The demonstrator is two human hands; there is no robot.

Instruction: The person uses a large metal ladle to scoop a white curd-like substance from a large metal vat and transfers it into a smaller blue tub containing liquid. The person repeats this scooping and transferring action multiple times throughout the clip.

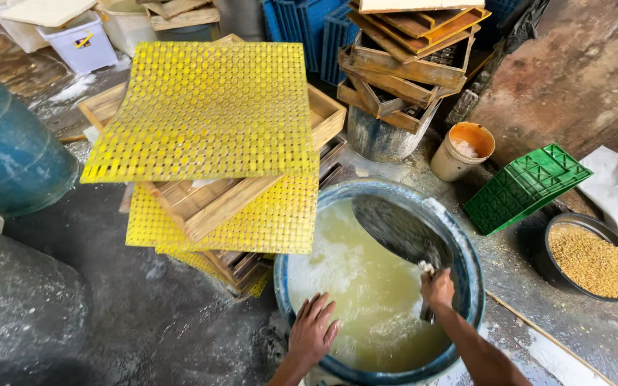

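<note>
The right hand (437,288) is clenched around the handle of a broad, dark metal scoop (400,230), whose long axis runs diagonally, blade pointing up-left over the yellowish liquid. The left hand (313,330) rests flat, fingers spread, on the near rim of the large round blue barrel (471,271) holding that liquid.
</note>
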